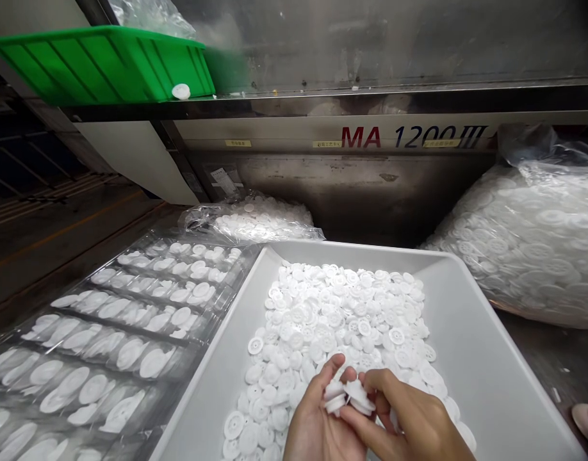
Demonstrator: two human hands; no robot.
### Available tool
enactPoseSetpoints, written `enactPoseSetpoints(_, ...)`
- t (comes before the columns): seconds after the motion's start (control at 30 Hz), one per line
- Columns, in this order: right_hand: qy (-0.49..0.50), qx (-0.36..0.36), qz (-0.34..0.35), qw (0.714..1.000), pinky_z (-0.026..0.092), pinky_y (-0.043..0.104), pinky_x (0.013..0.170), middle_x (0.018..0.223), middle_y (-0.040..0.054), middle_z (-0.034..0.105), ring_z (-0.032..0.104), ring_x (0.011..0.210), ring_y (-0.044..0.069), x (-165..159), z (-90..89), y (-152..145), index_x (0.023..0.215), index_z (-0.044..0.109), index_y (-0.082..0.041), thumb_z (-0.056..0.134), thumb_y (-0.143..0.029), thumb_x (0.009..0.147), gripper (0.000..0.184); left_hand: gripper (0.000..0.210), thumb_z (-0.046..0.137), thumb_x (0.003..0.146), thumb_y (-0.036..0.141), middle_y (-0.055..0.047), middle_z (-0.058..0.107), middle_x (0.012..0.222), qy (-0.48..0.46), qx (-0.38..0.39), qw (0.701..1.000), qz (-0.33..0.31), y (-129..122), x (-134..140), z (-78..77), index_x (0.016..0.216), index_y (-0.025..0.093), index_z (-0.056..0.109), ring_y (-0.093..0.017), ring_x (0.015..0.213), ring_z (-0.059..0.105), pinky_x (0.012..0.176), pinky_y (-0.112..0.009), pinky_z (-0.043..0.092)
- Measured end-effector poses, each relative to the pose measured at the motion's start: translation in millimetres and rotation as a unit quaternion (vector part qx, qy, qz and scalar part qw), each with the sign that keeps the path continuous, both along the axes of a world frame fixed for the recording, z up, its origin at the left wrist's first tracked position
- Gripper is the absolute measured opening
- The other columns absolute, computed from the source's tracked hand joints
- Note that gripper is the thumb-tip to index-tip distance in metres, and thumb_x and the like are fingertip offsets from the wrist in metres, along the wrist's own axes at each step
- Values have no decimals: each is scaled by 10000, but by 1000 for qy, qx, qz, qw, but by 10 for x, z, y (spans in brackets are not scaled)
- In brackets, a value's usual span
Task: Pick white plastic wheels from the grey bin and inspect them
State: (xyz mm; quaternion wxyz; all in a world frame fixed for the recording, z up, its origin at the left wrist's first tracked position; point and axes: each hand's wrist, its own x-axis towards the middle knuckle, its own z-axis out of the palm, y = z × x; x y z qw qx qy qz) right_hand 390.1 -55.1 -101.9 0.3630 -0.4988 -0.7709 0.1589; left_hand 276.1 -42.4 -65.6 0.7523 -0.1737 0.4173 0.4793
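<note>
Over the front of a grey bin [486, 339], my two hands are close together. My left hand [318, 422] is palm up, its fingers curled around a small white plastic wheel [334, 397]. Between the thumb and fingers of my right hand [409, 413] is another white plastic wheel [359, 397], tilted and beside the first one. Whether the two wheels touch is hard to make out. Many loose white wheels [332, 307] lie heaped in the bin below. Part of the right hand's fingertips is hidden behind its wheel.
Left of the bin, a clear compartment tray [179, 358] holds rows of white parts. Bags of white wheels stand behind [265, 218] and at the right [539, 243]. A green crate [97, 67] sits on a metal ledge [394, 96], with one white wheel [181, 91] against it.
</note>
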Motion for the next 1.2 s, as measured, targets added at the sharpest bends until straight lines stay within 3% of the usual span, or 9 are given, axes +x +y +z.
enactPoseSetpoints(0.17,5,-54,-4,999,376,138,386,496,-99,400,392,373,64,29,-3,53,787,441,-228,473,-461,879,252,100,416,880,197,-59,593,788,17,-16,1000,14,15,6,-23,912,119,470,-117,640,620,655,-231,498)
enactPoseSetpoints(0.3,14,-91,10,996,344,150,380,509,-106,361,341,377,60,61,7,80,781,443,-227,510,-427,861,225,164,463,860,186,-121,627,942,39,-34,999,14,28,0,0,1008,121,437,-160,698,667,659,-239,517)
enactPoseSetpoints(0.53,26,-132,27,991,378,148,441,564,-92,457,442,448,64,53,-19,61,778,419,-228,534,-328,839,164,116,461,861,205,-197,614,1086,38,-35,999,2,24,18,-1,965,165,427,-196,701,685,635,-272,528)
enactPoseSetpoints(0.73,24,-136,39,990,368,149,413,521,-95,444,444,429,64,120,56,141,758,458,-220,540,-337,837,163,173,450,860,212,-211,619,1093,34,-46,998,1,22,23,50,1017,142,429,-231,777,690,708,-304,536)
enactPoseSetpoints(0.83,10,-117,46,992,386,138,421,532,-91,468,469,433,61,148,50,169,770,463,-219,518,-325,862,151,181,474,837,178,-223,626,1084,31,-46,998,4,20,30,68,1001,104,465,-237,798,686,745,-321,534)
enactPoseSetpoints(0.93,-20,-72,65,995,372,137,410,555,-87,485,473,425,52,158,12,158,758,448,-217,526,-301,861,154,74,489,816,155,-226,652,1034,28,-42,999,9,17,24,50,804,92,525,-201,725,679,701,-291,533)
enactPoseSetpoints(1.07,-84,27,115,989,304,206,383,561,-70,496,474,430,73,164,0,111,719,441,-210,556,-302,850,197,318,523,782,139,-181,694,975,27,-41,999,8,9,-12,41,469,139,473,-175,656,667,640,-263,526)
enactPoseSetpoints(1.2,-151,100,173,968,295,239,404,579,-44,509,482,460,91,164,37,72,692,457,-196,497,-302,897,234,476,545,765,138,-162,722,860,31,-51,998,-2,4,-29,86,325,173,366,-225,730,689,669,-278,536)
